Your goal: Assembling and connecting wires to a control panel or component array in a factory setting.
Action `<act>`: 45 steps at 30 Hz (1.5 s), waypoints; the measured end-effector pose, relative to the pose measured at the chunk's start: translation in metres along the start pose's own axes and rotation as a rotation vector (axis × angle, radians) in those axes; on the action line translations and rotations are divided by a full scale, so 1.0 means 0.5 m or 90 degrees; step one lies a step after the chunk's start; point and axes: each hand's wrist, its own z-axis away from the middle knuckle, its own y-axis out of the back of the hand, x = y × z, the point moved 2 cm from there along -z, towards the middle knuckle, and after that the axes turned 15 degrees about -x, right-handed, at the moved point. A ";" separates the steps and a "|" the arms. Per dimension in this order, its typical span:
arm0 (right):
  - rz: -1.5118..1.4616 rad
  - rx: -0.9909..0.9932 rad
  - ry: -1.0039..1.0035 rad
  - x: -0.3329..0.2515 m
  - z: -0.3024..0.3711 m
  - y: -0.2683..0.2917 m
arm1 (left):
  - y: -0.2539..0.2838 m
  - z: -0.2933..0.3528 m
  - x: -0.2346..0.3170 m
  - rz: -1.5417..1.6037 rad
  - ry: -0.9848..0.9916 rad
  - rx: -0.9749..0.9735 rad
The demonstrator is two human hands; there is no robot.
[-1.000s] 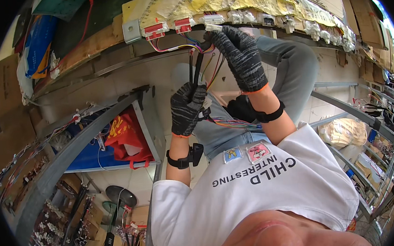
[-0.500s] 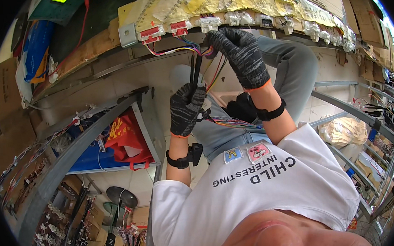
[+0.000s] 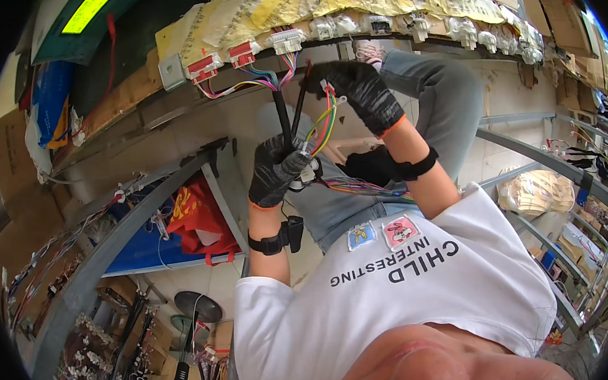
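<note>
My left hand (image 3: pixel 277 169), in a dark grey knit glove, is closed around the black-sleeved trunk of a wiring harness (image 3: pixel 281 113). Coloured wires fan out from the sleeve's top to two red-and-white connectors and a white connector (image 3: pixel 287 42) along the board's edge. My right hand (image 3: pixel 360 98), gloved alike, has its fingers bent together by the upper end of a thin black sleeved branch (image 3: pixel 299 106). Against that glove lies a small white plug (image 3: pixel 328 88) on red, yellow and green wires, which loop down to my left hand. The fingertips' exact hold is partly hidden.
The board (image 3: pixel 247 16), covered in yellowed tape, carries more white connectors to the right. A metal bracket (image 3: pixel 171 72) sits at its left end. Grey metal frames (image 3: pixel 118 233) stand on both sides. A red bag (image 3: pixel 203 223) is at left. More wires cross my lap.
My right hand has come away from the white connector on the board. The small white plug and its looping wires now show beside it. The board has shifted left in view.
</note>
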 end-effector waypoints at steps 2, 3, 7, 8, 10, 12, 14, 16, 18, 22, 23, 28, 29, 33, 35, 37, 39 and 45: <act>-0.456 0.097 -0.121 -0.038 -0.011 -0.006 | -0.004 0.002 -0.014 0.059 0.012 -0.030; -0.457 0.097 -0.117 -0.051 -0.013 -0.002 | -0.006 -0.006 -0.025 0.110 0.006 -0.048; -0.432 0.141 -0.093 -0.073 -0.005 0.010 | -0.002 -0.028 -0.049 0.062 -0.009 -0.067; -0.452 0.150 -0.050 -0.087 -0.003 0.014 | -0.002 -0.037 -0.049 0.018 -0.035 -0.085; -0.479 0.163 0.013 -0.098 -0.001 0.018 | -0.008 -0.045 -0.050 -0.027 -0.059 -0.102; -0.476 0.172 0.016 -0.089 -0.002 0.020 | -0.025 -0.058 -0.041 -0.001 -0.055 -0.066; -0.449 0.186 0.027 -0.083 -0.005 0.025 | -0.028 -0.067 -0.052 0.011 -0.053 -0.069; -0.399 0.184 0.027 -0.088 -0.006 0.034 | -0.029 -0.071 -0.061 0.023 -0.052 -0.070; -0.348 0.183 0.026 -0.089 -0.005 0.039 | -0.030 -0.074 -0.067 0.047 -0.040 -0.066; -0.189 0.256 0.032 -0.103 -0.011 0.048 | -0.025 -0.079 -0.073 0.016 -0.007 -0.060; -0.170 0.275 0.021 -0.106 -0.011 0.050 | -0.029 -0.081 -0.072 0.030 -0.032 -0.038; -0.267 0.175 -0.043 -0.051 0.037 0.073 | -0.039 -0.096 -0.066 0.126 -0.028 0.027; -0.483 0.087 -0.100 -0.052 0.049 0.075 | -0.040 -0.096 -0.068 0.068 -0.045 0.022; -0.848 0.121 -0.075 -0.133 0.071 0.078 | -0.054 -0.101 -0.072 0.017 -0.044 0.072; -0.435 0.182 -0.010 -0.098 0.077 0.061 | -0.064 -0.099 -0.060 0.018 -0.042 0.091; -0.474 0.216 -0.047 -0.079 0.088 0.060 | -0.073 -0.099 -0.049 0.017 -0.041 0.110; -0.522 0.231 -0.064 -0.092 0.083 0.071 | -0.078 -0.099 -0.045 -0.003 -0.051 0.107; -0.455 0.289 -0.099 -0.076 0.069 0.100 | -0.080 -0.115 -0.042 -0.007 -0.071 0.141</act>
